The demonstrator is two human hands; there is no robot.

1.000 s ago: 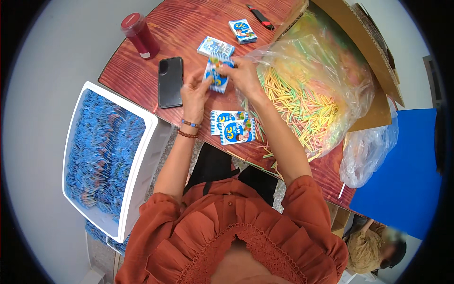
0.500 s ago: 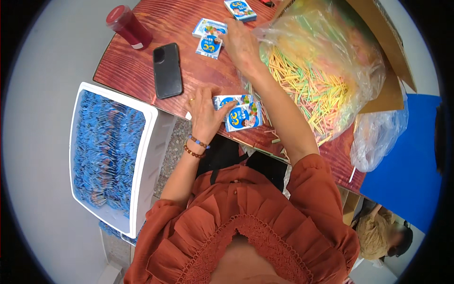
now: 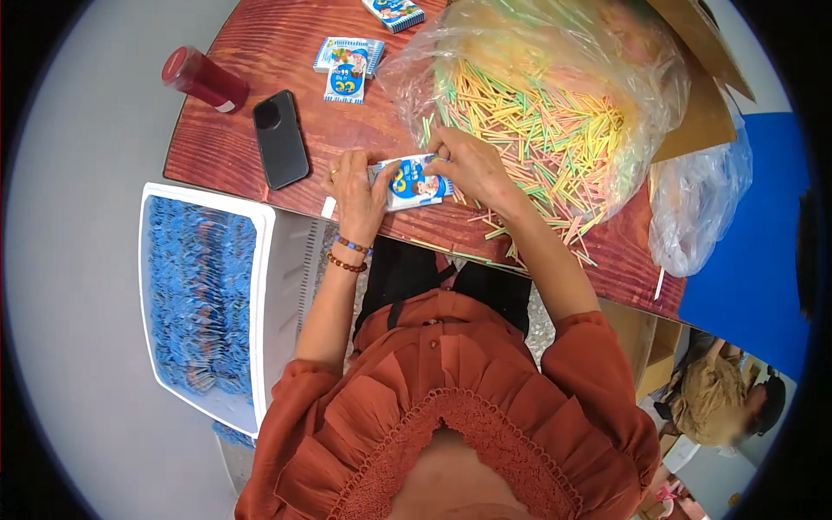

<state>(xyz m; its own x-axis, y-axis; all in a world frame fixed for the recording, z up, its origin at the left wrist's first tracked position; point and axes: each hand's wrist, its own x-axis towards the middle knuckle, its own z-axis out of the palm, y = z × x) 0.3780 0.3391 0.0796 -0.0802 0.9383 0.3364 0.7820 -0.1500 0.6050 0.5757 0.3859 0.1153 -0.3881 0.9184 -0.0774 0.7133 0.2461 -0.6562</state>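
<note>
My left hand (image 3: 355, 186) and my right hand (image 3: 468, 165) both grip a small blue and white printed packet (image 3: 412, 184) near the front edge of the red-brown wooden table (image 3: 286, 52). The right hand's fingers pinch the packet's top right corner, beside a large clear plastic bag (image 3: 555, 113) full of thin yellow, green and pink sticks. Loose sticks (image 3: 537, 234) lie on the table by my right wrist. Two more blue packets (image 3: 347, 65) lie further back, and another one (image 3: 394, 10) is at the far edge.
A black phone (image 3: 280, 139) lies left of my hands, with a red bottle (image 3: 204, 78) on its side beyond it. A white crate (image 3: 208, 295) full of blue packets stands at my left. A brown cardboard box (image 3: 702, 95) and an empty clear bag (image 3: 702, 208) are at right.
Both hands came back from the far packets to the table's front edge. The left hand reached the near packet first, then the right joined it there.
</note>
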